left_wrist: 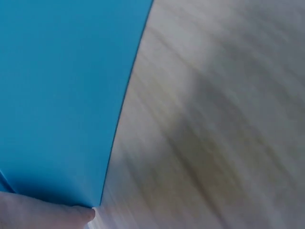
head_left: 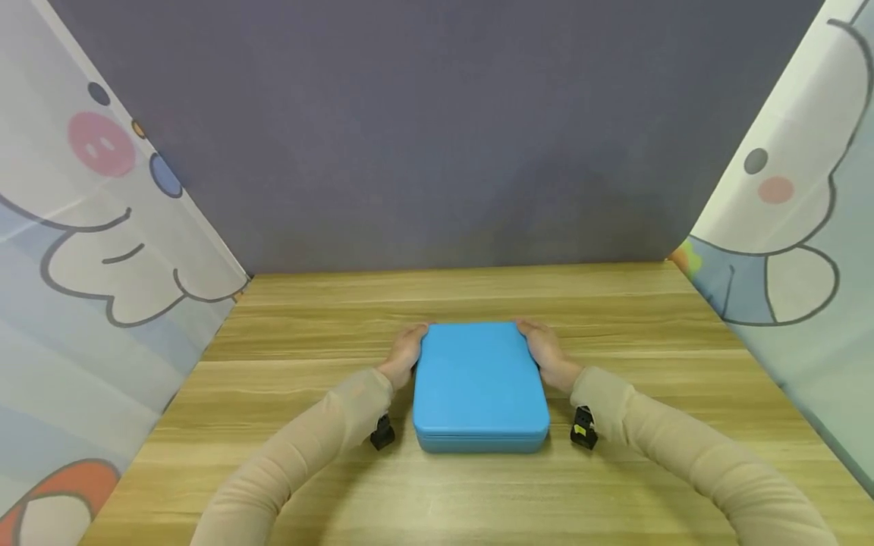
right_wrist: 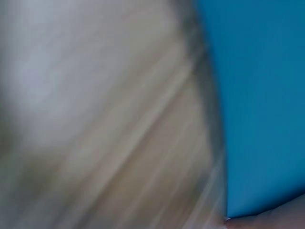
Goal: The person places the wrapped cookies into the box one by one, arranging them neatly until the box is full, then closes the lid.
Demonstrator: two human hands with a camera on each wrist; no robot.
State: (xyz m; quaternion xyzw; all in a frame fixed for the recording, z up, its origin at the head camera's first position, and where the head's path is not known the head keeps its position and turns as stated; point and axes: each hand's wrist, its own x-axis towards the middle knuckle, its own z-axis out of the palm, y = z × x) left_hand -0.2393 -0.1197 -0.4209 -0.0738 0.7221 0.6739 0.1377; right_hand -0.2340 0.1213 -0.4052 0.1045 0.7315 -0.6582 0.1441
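A blue rectangular case (head_left: 481,379) with rounded corners lies on the wooden table, a seam running along its front side. My left hand (head_left: 405,354) holds its far left side, and my right hand (head_left: 550,356) grips the far right side. Most fingers are hidden by the case and the backs of the hands. In the left wrist view a finger (left_wrist: 43,212) lies against the blue wall of the case. Part of a finger (right_wrist: 276,217) touches the blue surface at the bottom right of the right wrist view, which is blurred.
The wooden table (head_left: 273,326) extends around the case. A dark grey panel (head_left: 437,136) stands behind it. Cloths with cartoon prints hang at the left (head_left: 82,250) and right (head_left: 806,227). A small black device (head_left: 583,428) sits under each wrist.
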